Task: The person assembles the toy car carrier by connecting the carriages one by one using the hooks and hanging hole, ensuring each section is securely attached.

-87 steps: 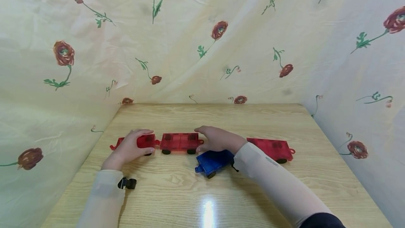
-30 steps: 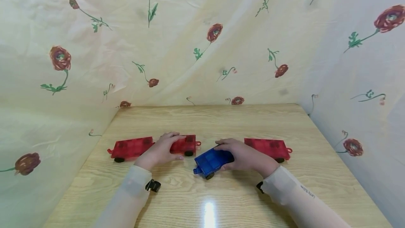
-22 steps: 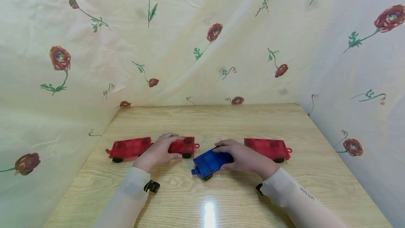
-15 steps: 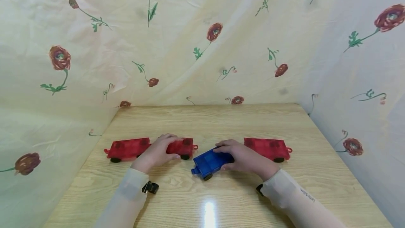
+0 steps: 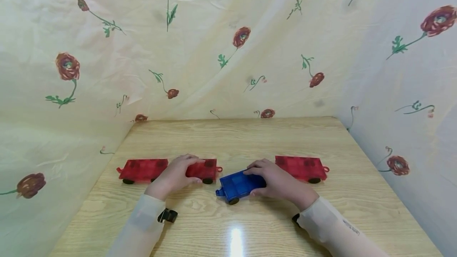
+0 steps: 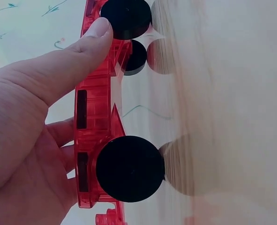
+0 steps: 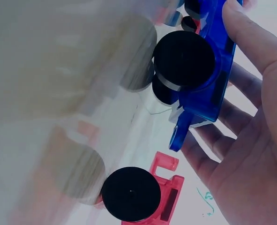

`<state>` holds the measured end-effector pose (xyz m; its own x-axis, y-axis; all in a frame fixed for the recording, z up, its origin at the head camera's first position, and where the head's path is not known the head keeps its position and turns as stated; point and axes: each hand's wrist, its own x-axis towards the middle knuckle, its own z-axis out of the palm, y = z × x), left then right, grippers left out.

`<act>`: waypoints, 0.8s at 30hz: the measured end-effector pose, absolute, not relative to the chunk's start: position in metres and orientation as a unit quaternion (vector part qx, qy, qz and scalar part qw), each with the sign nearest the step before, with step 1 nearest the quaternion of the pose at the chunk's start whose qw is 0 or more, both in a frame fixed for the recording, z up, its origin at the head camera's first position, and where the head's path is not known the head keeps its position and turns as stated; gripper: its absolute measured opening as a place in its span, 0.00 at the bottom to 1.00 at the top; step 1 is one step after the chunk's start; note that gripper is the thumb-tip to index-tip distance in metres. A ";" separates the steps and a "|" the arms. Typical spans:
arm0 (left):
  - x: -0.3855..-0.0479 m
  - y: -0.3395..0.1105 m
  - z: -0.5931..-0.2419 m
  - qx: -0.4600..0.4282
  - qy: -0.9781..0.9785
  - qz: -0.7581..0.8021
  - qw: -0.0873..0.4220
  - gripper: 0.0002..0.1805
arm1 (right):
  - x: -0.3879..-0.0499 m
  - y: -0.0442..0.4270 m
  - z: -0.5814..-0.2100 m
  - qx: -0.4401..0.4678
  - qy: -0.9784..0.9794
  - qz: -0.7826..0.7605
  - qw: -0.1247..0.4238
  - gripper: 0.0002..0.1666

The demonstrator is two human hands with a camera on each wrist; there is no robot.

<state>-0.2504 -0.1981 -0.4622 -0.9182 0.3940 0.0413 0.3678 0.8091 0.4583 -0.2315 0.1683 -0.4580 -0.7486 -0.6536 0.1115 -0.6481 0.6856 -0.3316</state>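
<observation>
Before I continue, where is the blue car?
In the head view, the blue car sits just right of centre, held in the right hand, between the middle red car and rightmost red car.

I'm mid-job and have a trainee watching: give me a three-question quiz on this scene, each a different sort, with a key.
1. Multiple choice: what grips the blue car?
a) The person's left hand
b) The person's right hand
c) Neither of the hands
2. True or false: the blue car is hooked onto the red car in the left hand.
3. Count: how many red cars show in the head view?

Key:
1: b.
2: False; a gap separates the two.
3: Three: the gripped one, the leftmost car and the rightmost car.
</observation>
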 end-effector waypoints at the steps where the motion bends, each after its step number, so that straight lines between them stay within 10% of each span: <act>1: -0.249 -0.198 -0.462 0.200 0.950 0.238 0.027 0.40 | -0.231 0.169 -0.458 -0.353 0.919 -0.178 0.005 0.38; 24: -0.245 -0.209 -0.466 0.206 0.939 0.275 0.029 0.40 | -0.225 0.176 -0.460 -0.337 0.921 -0.196 -0.023 0.35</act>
